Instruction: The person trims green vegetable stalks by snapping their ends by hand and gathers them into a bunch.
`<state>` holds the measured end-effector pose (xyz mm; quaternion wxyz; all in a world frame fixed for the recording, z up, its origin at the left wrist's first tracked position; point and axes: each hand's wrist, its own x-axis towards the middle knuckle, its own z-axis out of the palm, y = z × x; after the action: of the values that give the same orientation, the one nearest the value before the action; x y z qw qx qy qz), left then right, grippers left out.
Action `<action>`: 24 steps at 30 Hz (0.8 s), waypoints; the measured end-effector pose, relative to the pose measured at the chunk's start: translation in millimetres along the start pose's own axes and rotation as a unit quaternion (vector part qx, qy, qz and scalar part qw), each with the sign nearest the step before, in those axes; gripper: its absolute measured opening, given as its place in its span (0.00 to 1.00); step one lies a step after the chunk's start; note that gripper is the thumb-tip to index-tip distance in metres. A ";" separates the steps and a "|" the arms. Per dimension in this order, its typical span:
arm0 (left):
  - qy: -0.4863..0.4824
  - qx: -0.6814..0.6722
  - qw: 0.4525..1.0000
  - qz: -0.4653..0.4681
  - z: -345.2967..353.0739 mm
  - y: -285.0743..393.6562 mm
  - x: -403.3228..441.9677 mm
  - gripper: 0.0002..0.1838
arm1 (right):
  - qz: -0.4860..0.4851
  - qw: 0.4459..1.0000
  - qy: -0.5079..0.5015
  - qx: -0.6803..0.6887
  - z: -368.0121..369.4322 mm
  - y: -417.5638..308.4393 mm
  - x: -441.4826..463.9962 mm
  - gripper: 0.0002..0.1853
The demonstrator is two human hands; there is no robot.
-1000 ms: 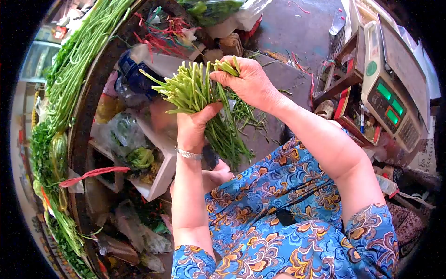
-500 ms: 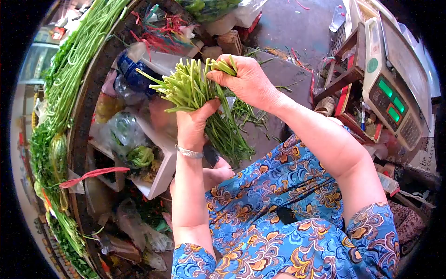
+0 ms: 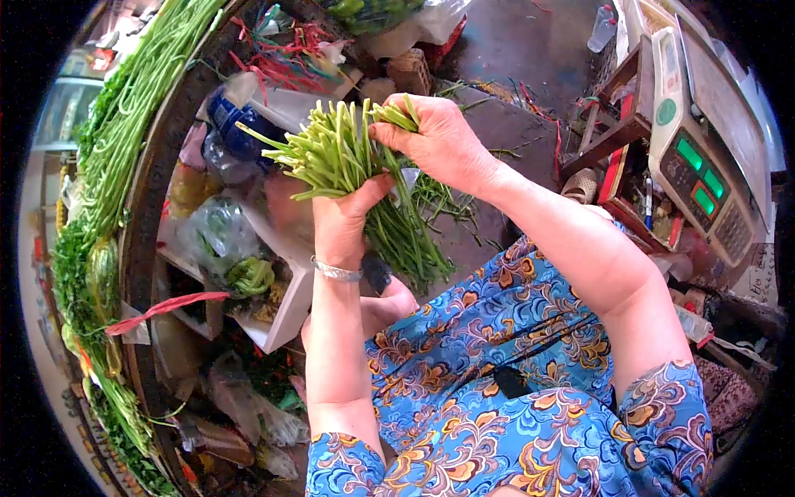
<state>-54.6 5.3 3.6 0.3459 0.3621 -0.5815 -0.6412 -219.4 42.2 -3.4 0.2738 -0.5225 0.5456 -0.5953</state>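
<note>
So, the left hand (image 3: 348,217) wraps the green bunch (image 3: 338,156); right hand (image 3: 445,142) pinches stems (image 3: 397,116) alongside.

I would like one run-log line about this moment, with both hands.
left hand: gripping green stem bundle | right hand: pinching few stems beside bundle's upper end | scale display: lit green

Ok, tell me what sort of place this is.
Probably a vegetable stall: long beans lie heaped at the view's left, a lit scale is at the right, and the left hand grips a bunch of stems.
</note>
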 end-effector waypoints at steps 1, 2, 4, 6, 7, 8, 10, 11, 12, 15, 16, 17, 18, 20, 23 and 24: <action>0.001 -0.009 1.000 -0.009 -0.1 -0.6 0.2 0.21 | -0.001 1.000 -0.001 0.003 0.4 0.4 0.3 0.13; 0.001 -0.017 1.000 -0.018 -0.2 -1.1 0.1 0.20 | -0.002 1.000 -0.001 0.007 0.7 0.8 0.2 0.13; 0.008 -0.014 1.000 -0.021 -0.6 -1.6 0.1 0.20 | 0.001 1.000 -0.004 0.012 0.4 -0.2 -0.4 0.13; 0.014 -0.011 1.000 -0.025 -0.6 -1.8 0.0 0.19 | 0.005 1.000 -0.007 0.018 -0.4 -2.3 -0.7 0.13; 0.013 -0.016 0.999 -0.031 -0.3 -1.6 -0.3 0.18 | 0.005 1.000 -0.009 0.012 -1.0 -3.7 -0.8 0.13; 0.013 -0.021 0.999 -0.036 -0.2 -1.2 -0.6 0.18 | 0.005 1.000 -0.012 0.006 -1.2 -4.7 -1.0 0.13; 0.018 -0.020 0.999 -0.031 1.9 0.7 -1.2 0.18 | -0.013 1.000 -0.011 0.004 -0.9 -5.4 -1.8 0.13; 0.023 -0.019 0.999 -0.026 2.5 1.1 -1.4 0.18 | -0.030 0.999 -0.011 0.002 -0.9 -5.7 -2.3 0.13; 0.023 -0.019 0.999 -0.026 1.5 -0.7 -1.0 0.18 | -0.030 0.999 -0.011 0.002 -1.3 -6.4 -2.7 0.13; 0.038 -0.013 0.999 -0.013 -0.4 -5.9 2.0 0.18 | -0.085 0.996 -0.003 -0.030 -2.2 -9.9 -3.6 0.12; 0.044 -0.020 0.999 -0.015 0.9 -6.5 2.4 0.18 | -0.104 0.993 0.003 -0.051 -1.7 -11.3 -4.2 0.12; 0.050 -0.028 0.998 -0.018 1.8 -6.9 2.7 0.18 | -0.122 0.990 0.008 -0.072 -1.1 -12.3 -4.7 0.11; 0.049 -0.027 0.998 -0.018 2.2 -6.8 2.9 0.18 | -0.122 0.990 0.008 -0.071 -0.5 -12.8 -5.1 0.11; 0.065 -0.012 0.998 -0.013 2.7 -6.2 3.0 0.18 | -0.170 0.981 0.026 -0.088 0.4 -13.6 -5.7 0.12; 0.080 -0.010 0.997 -0.011 -1.8 -16.5 4.1 0.17 | -0.123 0.988 0.061 -0.066 -7.0 -19.0 -1.5 0.12; 0.080 -0.009 0.997 -0.011 -2.5 -15.3 3.8 0.17 | -0.111 0.992 0.059 -0.017 -11.8 -15.2 1.9 0.09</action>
<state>-54.7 2.1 -12.0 0.3877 0.4156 -0.5419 -0.6191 -227.1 48.7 13.1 0.1643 -0.5487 0.5096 -0.6420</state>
